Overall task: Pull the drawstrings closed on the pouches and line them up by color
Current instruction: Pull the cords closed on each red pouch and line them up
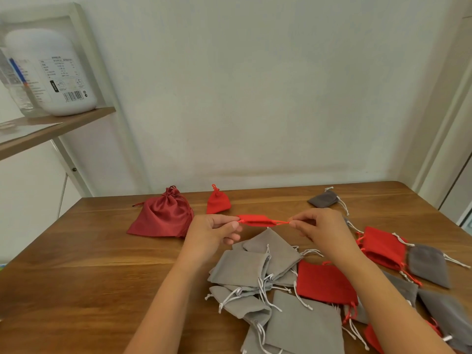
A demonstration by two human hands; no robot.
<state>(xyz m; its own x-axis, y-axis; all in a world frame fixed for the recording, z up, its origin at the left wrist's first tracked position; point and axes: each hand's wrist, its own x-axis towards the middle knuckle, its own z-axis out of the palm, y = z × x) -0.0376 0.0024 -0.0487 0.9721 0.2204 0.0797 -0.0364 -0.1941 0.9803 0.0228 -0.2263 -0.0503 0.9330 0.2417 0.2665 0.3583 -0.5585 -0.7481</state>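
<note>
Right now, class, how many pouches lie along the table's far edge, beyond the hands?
3: maroon satin pouch at left, small red pouch in the middle, dark grey pouch at right. None appears hidden.

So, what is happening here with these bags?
A person holds a red pouch over the table, left hand and right hand pinching its drawstrings at opposite ends. A dark red pouch, a small red pouch and a dark grey pouch lie at the far edge. A mixed pile waits nearer.
</note>
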